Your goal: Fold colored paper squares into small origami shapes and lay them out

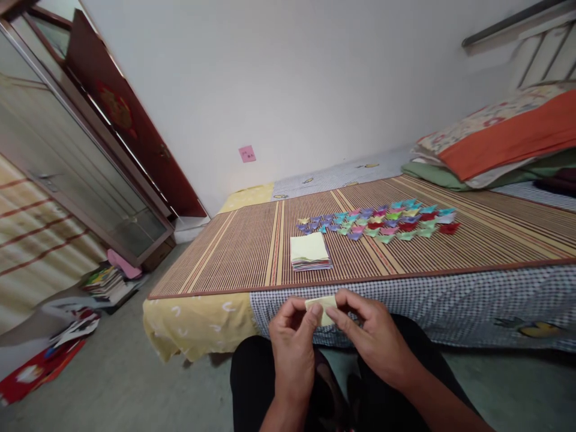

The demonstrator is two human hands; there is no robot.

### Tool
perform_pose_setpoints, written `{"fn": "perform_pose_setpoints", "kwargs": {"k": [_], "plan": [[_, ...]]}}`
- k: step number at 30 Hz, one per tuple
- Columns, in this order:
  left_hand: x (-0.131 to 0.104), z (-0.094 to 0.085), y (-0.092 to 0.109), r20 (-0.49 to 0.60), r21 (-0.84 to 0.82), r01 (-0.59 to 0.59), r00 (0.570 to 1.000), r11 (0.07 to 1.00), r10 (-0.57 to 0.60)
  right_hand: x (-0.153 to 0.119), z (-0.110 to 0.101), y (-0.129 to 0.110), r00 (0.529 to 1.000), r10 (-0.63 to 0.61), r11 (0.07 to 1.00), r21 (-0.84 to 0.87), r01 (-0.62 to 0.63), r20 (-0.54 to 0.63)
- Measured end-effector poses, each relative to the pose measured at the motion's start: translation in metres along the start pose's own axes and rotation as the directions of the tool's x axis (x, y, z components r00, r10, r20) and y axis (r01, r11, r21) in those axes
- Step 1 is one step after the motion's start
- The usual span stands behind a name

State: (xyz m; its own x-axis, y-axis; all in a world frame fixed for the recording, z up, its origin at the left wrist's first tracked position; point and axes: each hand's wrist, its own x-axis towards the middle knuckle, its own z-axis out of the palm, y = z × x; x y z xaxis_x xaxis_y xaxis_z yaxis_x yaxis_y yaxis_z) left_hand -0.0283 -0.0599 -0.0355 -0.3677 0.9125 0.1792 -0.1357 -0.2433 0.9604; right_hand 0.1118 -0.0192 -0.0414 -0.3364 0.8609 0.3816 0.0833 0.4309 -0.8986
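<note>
Between both hands, just in front of the bed's edge, is a small piece of pale yellow paper [327, 303]. My left hand [294, 336] pinches its left side, thumb in front and fingers behind. The right side is gripped by my right hand [371, 333], its thumb lying against the paper. Whether the sheet is folded is too small to tell surely. A stack of square paper [310, 247], pale yellow on top, rests on the striped mat beyond my hands. Behind it stand rows of small folded paper pieces [391, 223] in many colours.
A bamboo-striped mat [234, 246] covers the bed. Pillows and folded bedding [508, 138] are piled at the right. A pink note [247, 153] is on the white wall. Left are a glass door [85, 156], books [105, 283] and red items [40, 369] on the floor.
</note>
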Motion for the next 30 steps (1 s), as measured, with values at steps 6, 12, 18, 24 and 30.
{"fn": "perform_pose_setpoints", "kwargs": {"k": [6,12,18,24,30], "plan": [[-0.003,0.001,0.003,-0.008,0.082,-0.039,0.999,0.996,0.039,-0.001,-0.001,0.006,0.997,0.057,0.998,0.038,-0.059,0.053],[-0.004,0.002,0.006,0.063,0.172,-0.078,0.996,0.982,0.068,0.004,-0.006,0.003,0.999,0.041,0.996,0.084,-0.04,-0.008],[0.002,0.002,0.008,0.093,0.118,-0.028,0.996,0.993,0.017,0.009,-0.004,0.006,0.993,0.116,0.965,0.234,-0.117,0.02],[0.001,-0.002,0.008,0.13,0.17,-0.067,0.99,0.983,0.045,0.006,-0.005,0.002,0.982,0.11,0.958,0.246,-0.145,0.151],[0.0,-0.007,0.003,0.19,0.15,-0.165,0.972,0.975,0.136,0.002,-0.007,0.004,0.945,0.165,0.92,0.3,-0.251,0.283]]}}
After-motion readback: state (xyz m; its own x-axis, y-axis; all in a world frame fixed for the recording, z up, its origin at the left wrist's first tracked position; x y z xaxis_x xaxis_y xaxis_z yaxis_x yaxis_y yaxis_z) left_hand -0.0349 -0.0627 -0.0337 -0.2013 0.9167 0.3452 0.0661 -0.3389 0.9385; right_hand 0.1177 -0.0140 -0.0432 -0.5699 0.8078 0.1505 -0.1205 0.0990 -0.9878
